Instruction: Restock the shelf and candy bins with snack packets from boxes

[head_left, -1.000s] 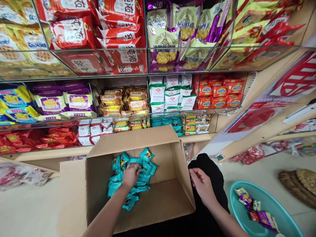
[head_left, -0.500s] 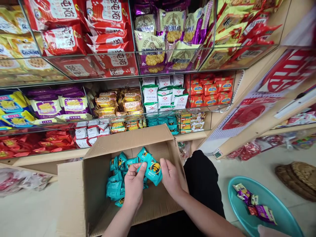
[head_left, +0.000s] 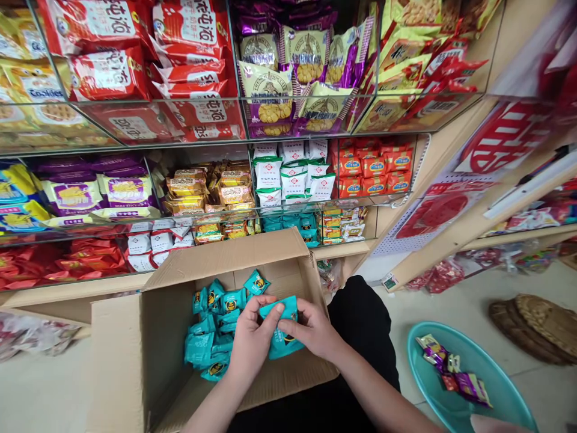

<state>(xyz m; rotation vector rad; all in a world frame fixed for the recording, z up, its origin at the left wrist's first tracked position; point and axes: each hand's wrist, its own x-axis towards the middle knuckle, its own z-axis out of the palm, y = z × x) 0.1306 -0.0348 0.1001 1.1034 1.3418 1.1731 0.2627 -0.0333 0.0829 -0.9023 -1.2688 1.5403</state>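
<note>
Between both hands I hold a teal snack packet (head_left: 285, 347) over an open cardboard box (head_left: 225, 257). My left hand (head_left: 253, 334) is closed, with thumb and fingers pinching the packet's upper left part. On the other side my right hand (head_left: 315, 329) is closed too, its thumb and fingers on the packet's upper right edge. The fingers cover part of the print. Inside the box, to the left of my hands, lies a heap of several teal packets (head_left: 201, 347) with dark round logos.
Ahead stand divided glass-fronted shelves (head_left: 193, 137) stocked with wrapped biscuits. At the lower right a teal basin (head_left: 419, 373) on the floor holds a few purple packets (head_left: 471, 388). Beyond it sits a brown woven object (head_left: 536, 328). My dark-clad knee (head_left: 360, 331) is against the box's right side.
The teal packet has turned, so its logo is now mostly hidden. My right hand has shifted its grip to the upper edge, and the hands are closer together. The view has moved slightly right.
</note>
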